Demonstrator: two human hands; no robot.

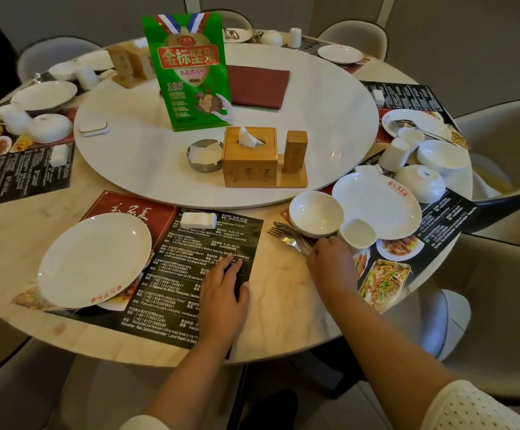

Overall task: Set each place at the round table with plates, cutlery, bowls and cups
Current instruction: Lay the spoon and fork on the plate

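Left hand (223, 290) lies flat on the near placemat (190, 274), fingers straight and relaxed, holding nothing. Right hand (333, 256) is on the table (283, 305) just right of that mat, fingers curled over the handle ends of the cutlery (289, 237). A fork and a spoon show; the grip looks like a pinch at the handles, tines pointing away from the person.

Plate (94, 259) sits on the left part of the near mat. A small white rest (198, 220) lies at the mat's far edge.

Just beyond the cutlery: bowl (316, 212), upright, touching or nearly touching the cup (357, 234) to its right. Second plate (376, 203) behind the cup, on the next mat.

Further right, crowded together: an overturned bowl (419, 183), an upright bowl (441, 158), two cups, one tipped, a plate with cutlery on it.

Turntable (314, 119) in the middle carries a tissue box (249, 159), ashtray (204, 156), green bag (187, 69), red napkin (257, 85).

Left and far places already hold plates, bowls and cups.
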